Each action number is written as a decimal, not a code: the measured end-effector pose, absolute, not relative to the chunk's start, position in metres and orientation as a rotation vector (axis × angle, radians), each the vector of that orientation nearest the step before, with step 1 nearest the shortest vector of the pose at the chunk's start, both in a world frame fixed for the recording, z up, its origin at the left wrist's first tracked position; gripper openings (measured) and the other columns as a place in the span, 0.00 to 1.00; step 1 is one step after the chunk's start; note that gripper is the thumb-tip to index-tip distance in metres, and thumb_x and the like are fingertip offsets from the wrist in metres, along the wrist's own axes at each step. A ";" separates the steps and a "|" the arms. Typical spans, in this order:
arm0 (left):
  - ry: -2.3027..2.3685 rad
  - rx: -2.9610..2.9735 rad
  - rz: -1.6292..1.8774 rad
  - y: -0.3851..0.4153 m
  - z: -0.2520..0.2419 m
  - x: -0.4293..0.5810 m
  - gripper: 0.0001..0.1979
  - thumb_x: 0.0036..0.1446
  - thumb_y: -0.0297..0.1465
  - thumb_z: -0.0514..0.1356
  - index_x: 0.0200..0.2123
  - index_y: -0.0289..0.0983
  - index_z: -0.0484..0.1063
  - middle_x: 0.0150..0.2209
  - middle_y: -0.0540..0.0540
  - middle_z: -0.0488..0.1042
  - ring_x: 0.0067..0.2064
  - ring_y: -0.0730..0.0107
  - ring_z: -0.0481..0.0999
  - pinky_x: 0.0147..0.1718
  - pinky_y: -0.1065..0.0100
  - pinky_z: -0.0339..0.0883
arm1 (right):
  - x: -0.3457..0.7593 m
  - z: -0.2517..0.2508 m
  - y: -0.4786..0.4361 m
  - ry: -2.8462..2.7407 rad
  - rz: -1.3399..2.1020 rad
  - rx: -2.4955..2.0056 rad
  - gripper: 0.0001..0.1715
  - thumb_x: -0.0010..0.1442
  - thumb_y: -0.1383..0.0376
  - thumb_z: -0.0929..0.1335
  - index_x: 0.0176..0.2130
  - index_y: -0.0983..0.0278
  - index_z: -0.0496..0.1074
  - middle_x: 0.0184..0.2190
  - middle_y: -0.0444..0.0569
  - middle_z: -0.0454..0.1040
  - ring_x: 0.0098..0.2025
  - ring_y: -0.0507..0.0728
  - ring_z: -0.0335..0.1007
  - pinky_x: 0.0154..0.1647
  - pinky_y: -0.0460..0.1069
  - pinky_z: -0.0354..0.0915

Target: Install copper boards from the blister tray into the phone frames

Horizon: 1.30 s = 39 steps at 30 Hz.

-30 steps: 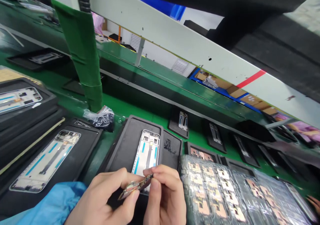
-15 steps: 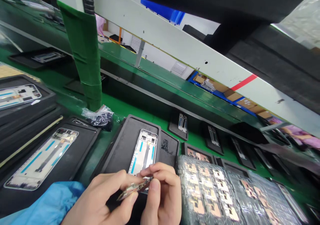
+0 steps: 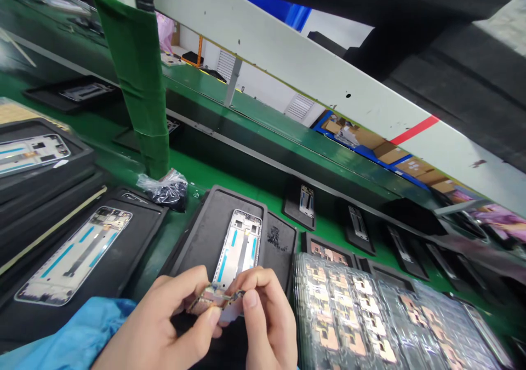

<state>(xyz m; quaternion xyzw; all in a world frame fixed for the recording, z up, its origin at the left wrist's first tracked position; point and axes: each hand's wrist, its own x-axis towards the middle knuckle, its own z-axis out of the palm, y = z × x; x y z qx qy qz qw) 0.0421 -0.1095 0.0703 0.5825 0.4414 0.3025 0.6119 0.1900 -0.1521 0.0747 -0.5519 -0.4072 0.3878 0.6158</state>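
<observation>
My left hand (image 3: 160, 318) and my right hand (image 3: 265, 318) both pinch a small phone circuit board (image 3: 214, 299) between fingers and thumbs. The board's gold pads and dark components show in part, and my fingers hide its ends. It is held just over the lower end of a white-and-silver phone mid-frame (image 3: 238, 249) with blue strips, which lies in a black foam tray (image 3: 209, 222). The frame's bottom end is hidden behind my hands. A blue sleeve (image 3: 69, 331) covers my left forearm.
A second frame (image 3: 76, 255) lies in a black tray at left. Plastic-wrapped stacks of circuit boards (image 3: 341, 315) sit at right. A crumpled plastic bag (image 3: 164, 190) rests by a green-wrapped post (image 3: 142, 79). More black trays with frames line the green bench (image 3: 246, 172).
The board has levelled out from its earlier tilt and moved slightly up and left, nearer the frame. My hands have drawn closer together around it.
</observation>
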 end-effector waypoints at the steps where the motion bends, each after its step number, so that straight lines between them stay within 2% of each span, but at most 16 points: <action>1: 0.995 1.224 0.689 -0.109 0.070 0.042 0.11 0.64 0.42 0.63 0.38 0.40 0.75 0.34 0.49 0.80 0.35 0.66 0.83 0.40 0.71 0.79 | 0.191 0.076 -0.153 -0.923 0.915 -1.282 0.13 0.75 0.54 0.67 0.40 0.57 0.73 0.34 0.43 0.74 0.32 0.52 0.66 0.33 0.45 0.64; 7: 0.942 0.926 0.689 -0.101 0.082 0.042 0.14 0.59 0.41 0.71 0.41 0.39 0.75 0.31 0.52 0.80 0.32 0.67 0.84 0.37 0.71 0.81 | 0.193 0.078 -0.157 -0.917 0.848 -1.390 0.18 0.72 0.49 0.68 0.40 0.59 0.76 0.35 0.46 0.77 0.31 0.53 0.69 0.32 0.47 0.64; 11: 0.867 0.949 0.654 -0.097 0.089 0.044 0.16 0.56 0.42 0.73 0.29 0.39 0.72 0.31 0.51 0.80 0.30 0.68 0.83 0.35 0.72 0.81 | 0.202 0.076 -0.153 -1.006 0.932 -1.473 0.23 0.72 0.47 0.67 0.32 0.60 0.69 0.25 0.43 0.69 0.27 0.53 0.63 0.28 0.46 0.60; 13: 0.804 0.924 0.627 -0.094 0.092 0.044 0.18 0.55 0.45 0.73 0.29 0.39 0.73 0.30 0.50 0.81 0.30 0.66 0.83 0.34 0.71 0.81 | 0.210 0.078 -0.150 -1.065 1.009 -1.475 0.24 0.72 0.48 0.67 0.31 0.61 0.68 0.23 0.42 0.66 0.26 0.53 0.61 0.29 0.46 0.59; 17: 0.763 0.833 0.576 -0.088 0.096 0.041 0.19 0.55 0.45 0.74 0.30 0.38 0.74 0.27 0.50 0.80 0.28 0.64 0.85 0.32 0.70 0.81 | 0.219 0.084 -0.148 -1.014 1.207 -1.379 0.24 0.69 0.48 0.71 0.31 0.63 0.74 0.25 0.44 0.70 0.29 0.53 0.63 0.33 0.47 0.61; 21: 0.760 0.772 0.569 -0.084 0.100 0.039 0.18 0.54 0.41 0.75 0.30 0.36 0.75 0.30 0.49 0.81 0.27 0.68 0.84 0.29 0.72 0.80 | 0.215 0.090 -0.150 -0.900 1.185 -1.350 0.25 0.67 0.46 0.71 0.31 0.63 0.79 0.24 0.44 0.71 0.28 0.53 0.66 0.34 0.47 0.64; 26: 0.750 0.796 0.561 -0.085 0.101 0.039 0.16 0.56 0.40 0.74 0.30 0.36 0.73 0.27 0.52 0.79 0.27 0.68 0.85 0.30 0.73 0.80 | 0.204 0.091 -0.151 -0.869 1.100 -1.431 0.26 0.63 0.45 0.75 0.29 0.63 0.74 0.22 0.43 0.71 0.23 0.52 0.66 0.28 0.46 0.66; 29: 0.757 0.848 0.561 -0.086 0.100 0.039 0.17 0.56 0.41 0.72 0.29 0.38 0.70 0.26 0.52 0.78 0.28 0.66 0.85 0.32 0.71 0.80 | 0.200 0.089 -0.150 -0.827 1.124 -1.425 0.26 0.64 0.46 0.74 0.28 0.62 0.70 0.18 0.40 0.67 0.20 0.50 0.64 0.23 0.45 0.64; 33: 0.774 0.800 0.520 -0.086 0.101 0.036 0.14 0.56 0.38 0.72 0.31 0.37 0.72 0.30 0.51 0.80 0.28 0.68 0.84 0.32 0.70 0.80 | 0.205 0.084 -0.145 -0.888 1.218 -1.305 0.25 0.66 0.48 0.73 0.28 0.62 0.69 0.20 0.41 0.68 0.20 0.50 0.62 0.22 0.44 0.63; 39: 0.762 0.717 0.498 -0.081 0.103 0.035 0.14 0.54 0.38 0.72 0.33 0.37 0.73 0.30 0.51 0.81 0.26 0.66 0.84 0.27 0.69 0.79 | 0.207 0.087 -0.144 -0.825 1.304 -1.230 0.27 0.68 0.46 0.71 0.30 0.64 0.76 0.21 0.43 0.70 0.21 0.51 0.65 0.25 0.46 0.64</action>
